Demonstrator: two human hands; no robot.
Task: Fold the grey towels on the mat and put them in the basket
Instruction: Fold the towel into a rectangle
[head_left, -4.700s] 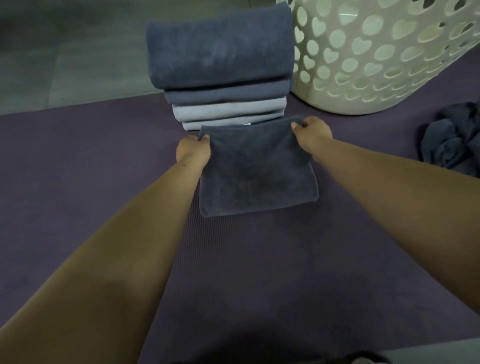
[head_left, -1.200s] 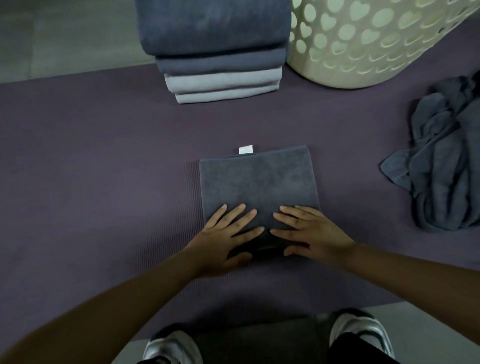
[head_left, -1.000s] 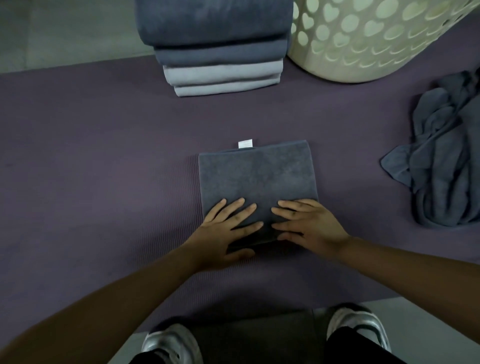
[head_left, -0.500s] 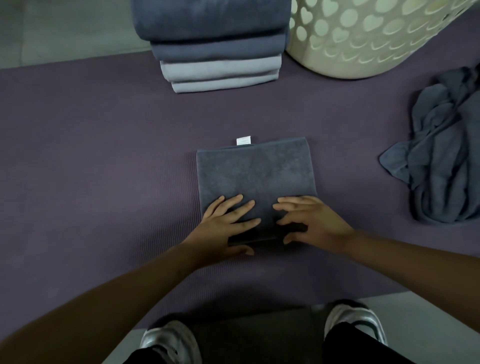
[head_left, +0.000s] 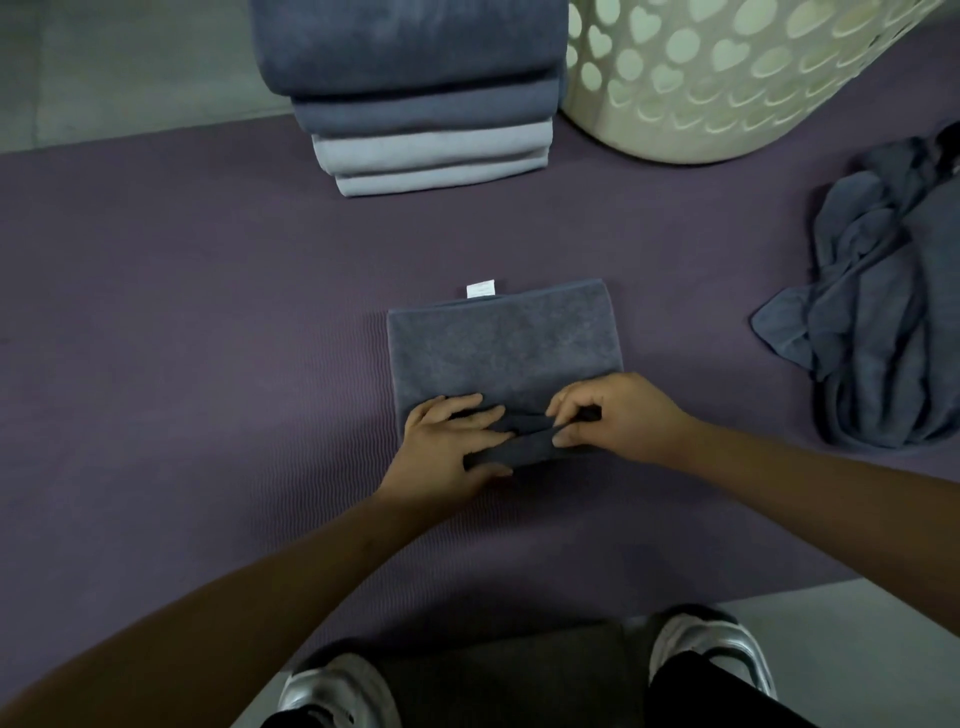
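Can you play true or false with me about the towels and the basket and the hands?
1. Both hands, the left hand and the right hand, are on the folded grey towel. True.
2. The folded grey towel is inside the basket. False: it lies on the purple mat.
3. A stack of folded towels stands left of the basket. True.
4. The crumpled towels are left of the hands. False: they lie to the right.
5. A small white tag sticks out at the towel's far edge. True.
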